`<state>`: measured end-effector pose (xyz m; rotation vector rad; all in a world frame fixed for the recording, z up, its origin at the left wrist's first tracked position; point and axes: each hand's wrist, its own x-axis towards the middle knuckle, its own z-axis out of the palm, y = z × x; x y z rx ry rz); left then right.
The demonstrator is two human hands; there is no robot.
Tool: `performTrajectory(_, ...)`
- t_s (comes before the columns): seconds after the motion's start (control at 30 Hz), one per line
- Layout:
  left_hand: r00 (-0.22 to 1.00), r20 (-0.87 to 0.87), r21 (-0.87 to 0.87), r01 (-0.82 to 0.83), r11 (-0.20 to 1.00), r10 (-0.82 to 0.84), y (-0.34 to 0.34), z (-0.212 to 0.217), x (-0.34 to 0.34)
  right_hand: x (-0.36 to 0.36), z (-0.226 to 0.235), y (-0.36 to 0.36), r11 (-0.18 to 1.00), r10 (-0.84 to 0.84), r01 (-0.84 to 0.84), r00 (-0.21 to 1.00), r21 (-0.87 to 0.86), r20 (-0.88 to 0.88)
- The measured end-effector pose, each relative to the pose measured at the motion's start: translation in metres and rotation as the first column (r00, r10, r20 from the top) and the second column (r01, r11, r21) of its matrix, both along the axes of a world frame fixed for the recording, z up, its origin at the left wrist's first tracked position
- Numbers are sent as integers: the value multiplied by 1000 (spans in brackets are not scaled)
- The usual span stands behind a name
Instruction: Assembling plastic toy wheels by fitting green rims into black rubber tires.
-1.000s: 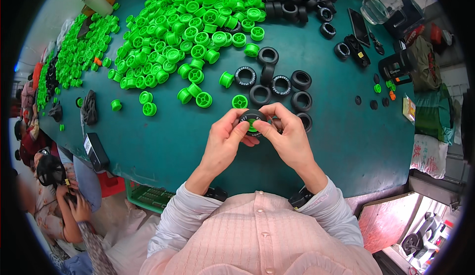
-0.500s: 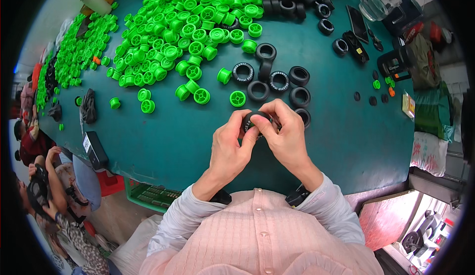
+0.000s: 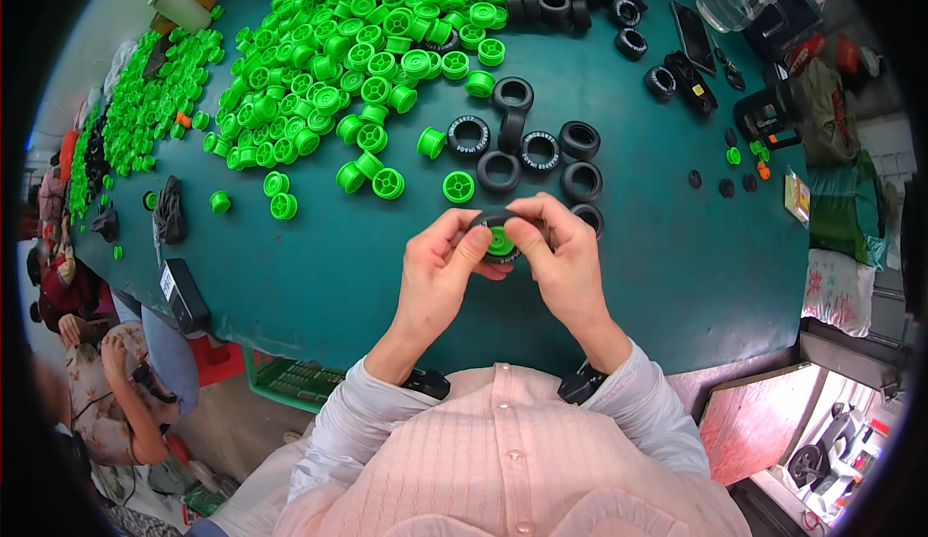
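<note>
Here, left hand (image 3: pixel 440 271) fingers curled tight, pinching left rim of black tyre (image 3: pixel 493 220) with green wheel hub (image 3: pixel 501 244) inside, held above teal desk (image 3: pixel 319 266). Right hand (image 3: pixel 565 261) fingers pressed closed on tyre's right rim. Loose black tyres (image 3: pixel 527 145) just beyond.

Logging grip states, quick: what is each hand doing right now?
Left hand: closed on the black tyre with the green wheel hub inside.
Right hand: closed on the same tyre.

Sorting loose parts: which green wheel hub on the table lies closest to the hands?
The single green hub lying face-up just above the left hand, left of the black tyres; the other hubs lie farther up-left.
</note>
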<state>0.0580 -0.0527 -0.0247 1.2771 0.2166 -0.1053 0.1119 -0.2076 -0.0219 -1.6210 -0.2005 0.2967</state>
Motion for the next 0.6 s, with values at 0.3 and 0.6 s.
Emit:
performTrajectory(0.3,994,-52,-38,-101,994,99,-3,-4,6,3,4,-5,991,47,-48,999,-125,-18)
performTrajectory(0.6,992,-108,-306,-88,948,58,2,-9,1,14,2,-6,992,121,-120,993,31,-17)
